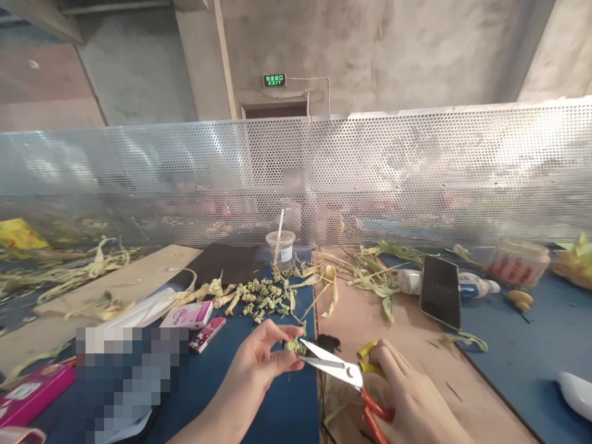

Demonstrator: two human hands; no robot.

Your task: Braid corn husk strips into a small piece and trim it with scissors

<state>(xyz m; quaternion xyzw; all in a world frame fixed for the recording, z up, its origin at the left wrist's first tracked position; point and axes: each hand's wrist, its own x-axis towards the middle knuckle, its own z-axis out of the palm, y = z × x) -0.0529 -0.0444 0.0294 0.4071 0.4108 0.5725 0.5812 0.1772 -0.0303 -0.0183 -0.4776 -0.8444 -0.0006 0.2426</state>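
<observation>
My left hand pinches a small green knotted piece between thumb and fingers. My right hand grips scissors with red handles. Their blades are parted, with the tips at the right side of the green piece. Yellow covers show at the right fingers. Beyond my left hand, a pile of similar green knotted pieces lies on the blue surface. Pale stalks lie at its left, and long dry leaves at its right.
A lidded cup with a straw stands before a perforated metal screen. At right are a leaning phone, a bottle and a jar. A pink-and-white box and a magenta box lie left.
</observation>
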